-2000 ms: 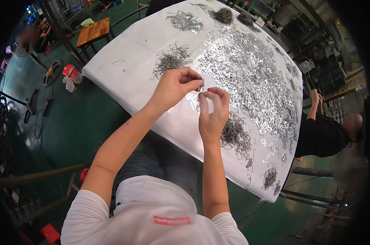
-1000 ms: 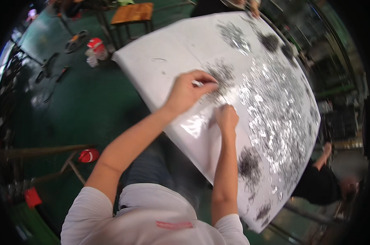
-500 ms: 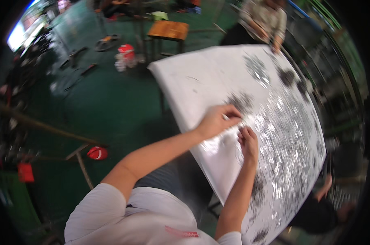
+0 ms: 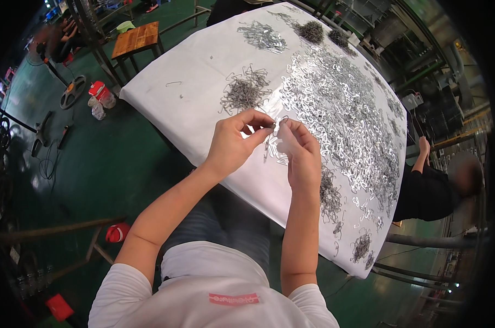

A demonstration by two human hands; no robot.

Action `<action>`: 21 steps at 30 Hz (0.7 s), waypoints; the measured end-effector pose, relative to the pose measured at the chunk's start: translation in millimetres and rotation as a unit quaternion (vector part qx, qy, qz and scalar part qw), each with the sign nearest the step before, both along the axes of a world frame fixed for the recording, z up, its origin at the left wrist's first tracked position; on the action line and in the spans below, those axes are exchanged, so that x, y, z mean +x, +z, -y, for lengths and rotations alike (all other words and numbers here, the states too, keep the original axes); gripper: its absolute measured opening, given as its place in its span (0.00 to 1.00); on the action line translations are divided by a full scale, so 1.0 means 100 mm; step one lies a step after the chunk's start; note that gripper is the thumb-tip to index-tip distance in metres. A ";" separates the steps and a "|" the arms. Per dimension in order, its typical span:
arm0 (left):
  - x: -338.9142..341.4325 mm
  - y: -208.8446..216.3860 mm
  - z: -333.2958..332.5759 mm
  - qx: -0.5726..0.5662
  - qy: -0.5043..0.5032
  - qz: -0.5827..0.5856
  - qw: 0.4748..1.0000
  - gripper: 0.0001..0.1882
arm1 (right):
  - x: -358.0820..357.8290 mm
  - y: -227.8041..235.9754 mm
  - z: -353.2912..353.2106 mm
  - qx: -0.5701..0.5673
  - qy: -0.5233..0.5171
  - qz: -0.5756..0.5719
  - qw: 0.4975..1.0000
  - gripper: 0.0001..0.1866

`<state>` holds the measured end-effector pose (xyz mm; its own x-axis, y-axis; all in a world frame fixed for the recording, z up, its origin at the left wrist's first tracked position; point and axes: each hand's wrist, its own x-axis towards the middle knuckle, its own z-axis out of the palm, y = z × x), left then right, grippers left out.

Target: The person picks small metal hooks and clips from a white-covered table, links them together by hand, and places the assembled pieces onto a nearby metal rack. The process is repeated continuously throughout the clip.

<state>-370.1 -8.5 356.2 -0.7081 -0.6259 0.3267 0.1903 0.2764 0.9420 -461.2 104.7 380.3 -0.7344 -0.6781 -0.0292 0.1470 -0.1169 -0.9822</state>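
My left hand point(image 4: 234, 142) is closed in a pinch, thumb against forefinger, on a small dark metal piece whose exact shape is hidden. Close beside it, my right hand point(image 4: 303, 153) pinches a small bent wire hook point(image 4: 284, 118), its curved end showing above the fingertips. Both sets of fingertips almost meet over the white-covered table point(image 4: 190, 71). Just beyond my left hand lies a pile of dark wire hooks point(image 4: 246, 90). Under the hands are a few shiny metal pieces point(image 4: 280, 157). A broad spread of shiny bent metal pieces point(image 4: 340, 104) covers the table's right side.
More dark hook piles point(image 4: 330, 194) lie near my right forearm and at the far edge point(image 4: 311, 31). A person in black point(image 4: 430, 191) is at the right side. A wooden stool point(image 4: 135, 39) and a red-lidded container point(image 4: 99, 92) stand on the green floor to the left.
My view has turned, so the table now sits further left and shows more sharply. Both hands stay pinched close together, now beside the dark hook pile's near side.
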 end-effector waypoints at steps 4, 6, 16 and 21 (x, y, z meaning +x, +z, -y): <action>-0.13 0.02 -0.13 -0.018 0.015 -0.004 1.000 0.09 | -0.07 -0.05 -0.05 -0.016 -0.040 -0.023 0.999 0.07; -0.17 0.02 -0.19 -0.030 0.015 -0.009 0.999 0.10 | -0.09 -0.09 -0.07 -0.034 -0.058 -0.044 0.997 0.07; -0.62 -0.77 0.12 -0.114 0.043 0.121 0.985 0.08 | -0.33 -0.15 -0.18 -0.069 -0.116 -0.148 0.980 0.07; -0.86 -1.36 0.06 -0.261 0.052 0.198 0.943 0.05 | -0.44 -0.11 -0.36 -0.049 -0.151 -0.166 0.973 0.06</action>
<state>-456.3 -14.2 220.3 -0.7824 -0.5263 0.3330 -0.2018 0.7200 0.6640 -505.1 141.2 368.9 -0.8589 -0.4170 0.2972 -0.2316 -0.2012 -0.9518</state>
